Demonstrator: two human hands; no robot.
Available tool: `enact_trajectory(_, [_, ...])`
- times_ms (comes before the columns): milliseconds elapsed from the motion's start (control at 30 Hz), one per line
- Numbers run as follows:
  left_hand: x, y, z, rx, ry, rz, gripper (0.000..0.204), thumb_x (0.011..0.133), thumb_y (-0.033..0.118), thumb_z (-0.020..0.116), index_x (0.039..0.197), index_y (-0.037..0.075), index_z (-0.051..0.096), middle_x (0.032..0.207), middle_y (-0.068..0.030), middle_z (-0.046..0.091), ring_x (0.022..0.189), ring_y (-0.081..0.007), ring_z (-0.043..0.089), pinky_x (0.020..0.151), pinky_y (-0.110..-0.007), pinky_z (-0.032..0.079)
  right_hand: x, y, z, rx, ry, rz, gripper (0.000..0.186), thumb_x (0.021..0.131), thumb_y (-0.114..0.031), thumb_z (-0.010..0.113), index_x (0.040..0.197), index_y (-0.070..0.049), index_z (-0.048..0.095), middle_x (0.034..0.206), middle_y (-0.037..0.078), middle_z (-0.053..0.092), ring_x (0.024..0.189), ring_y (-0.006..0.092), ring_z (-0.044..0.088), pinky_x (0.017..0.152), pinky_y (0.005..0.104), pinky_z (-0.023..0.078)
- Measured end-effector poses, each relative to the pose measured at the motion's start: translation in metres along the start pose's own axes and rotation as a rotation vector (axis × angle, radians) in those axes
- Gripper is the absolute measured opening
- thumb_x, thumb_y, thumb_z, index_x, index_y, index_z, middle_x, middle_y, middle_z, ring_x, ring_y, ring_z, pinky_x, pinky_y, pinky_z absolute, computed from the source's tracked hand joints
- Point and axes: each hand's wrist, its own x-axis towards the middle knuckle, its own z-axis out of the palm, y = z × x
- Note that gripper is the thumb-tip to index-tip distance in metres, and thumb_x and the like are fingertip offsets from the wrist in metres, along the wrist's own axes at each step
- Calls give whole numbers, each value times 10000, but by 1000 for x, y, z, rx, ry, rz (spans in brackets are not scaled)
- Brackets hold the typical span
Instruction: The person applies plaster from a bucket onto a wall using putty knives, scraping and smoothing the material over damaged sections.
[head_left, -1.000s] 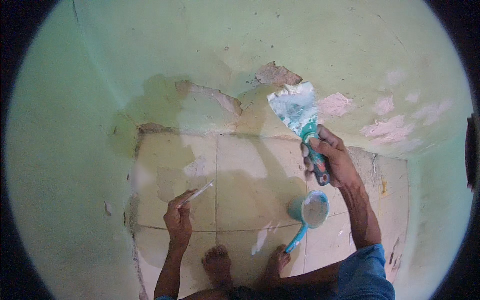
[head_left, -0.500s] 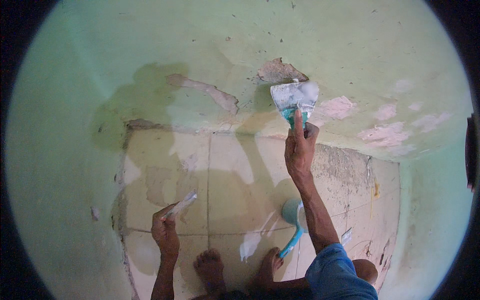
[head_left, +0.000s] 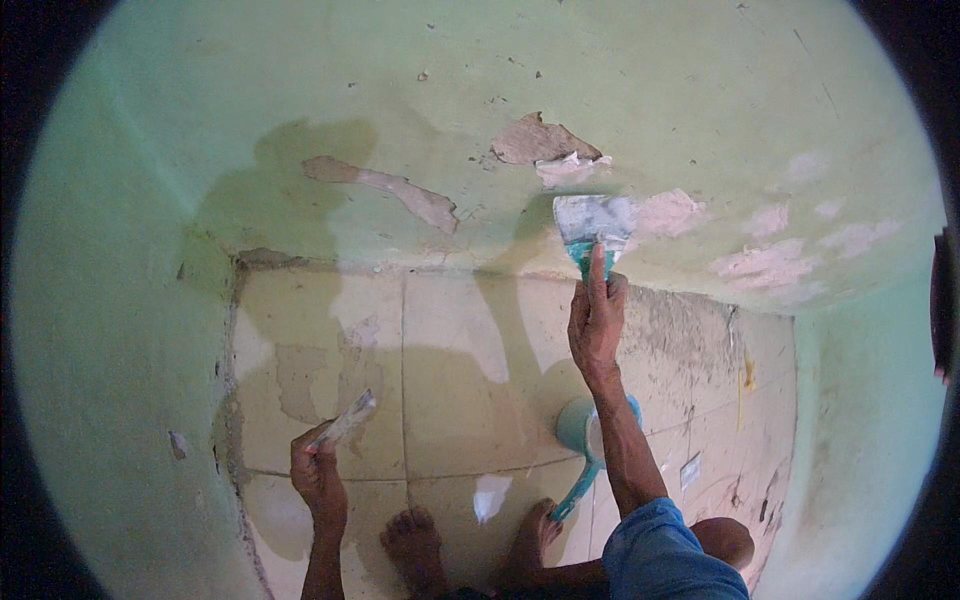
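Note:
My right hand point(head_left: 597, 325) is closed round the green handle of a putty knife point(head_left: 595, 220), index finger stretched along it. Its wide blade, smeared white, is at the lower part of the green wall point(head_left: 430, 110). Just above the blade, a fresh smear of white putty point(head_left: 570, 170) borders a bare patch of peeled paint point(head_left: 540, 140). Lower left, my left hand point(head_left: 318, 470) grips a second flat scraper point(head_left: 348, 420) with whitish residue on it, held over the floor and away from the wall. Its handle is hidden in my fingers.
A turquoise dipper point(head_left: 575, 425) with a long handle stands on the tiled floor point(head_left: 460, 400) beside my foot point(head_left: 415, 545). Another peeled strip point(head_left: 390, 190) runs across the wall to the left. Pinkish-white filled patches point(head_left: 765, 262) lie to the right. Side walls close in both ends.
The putty knife has moved down from the bare patch, and a white putty smear now shows below that patch. My left hand with its scraper has shifted slightly left and down.

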Motion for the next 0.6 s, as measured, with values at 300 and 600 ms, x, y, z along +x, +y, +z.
enact_trajectory(300, [0, 3, 4, 65, -24, -20, 241, 954, 235, 562, 1079, 29, 563, 917, -15, 574, 806, -103, 524, 679, -229, 450, 40, -28, -20, -143, -28, -22, 693, 864, -10, 570, 1474, -250, 344, 914, 142, 448, 672, 302, 524, 540, 401, 478])
enact_trajectory(600, [0, 22, -1, 64, -3, -36, 257, 969, 246, 544, 1051, 3, 543, 962, -48, 559, 863, -128, 514, 782, -293, 450, 1, 4, -16, -148, -113, 36, 695, 873, -14, 553, 1487, -239, 316, 909, 140, 447, 663, 310, 514, 542, 416, 470])
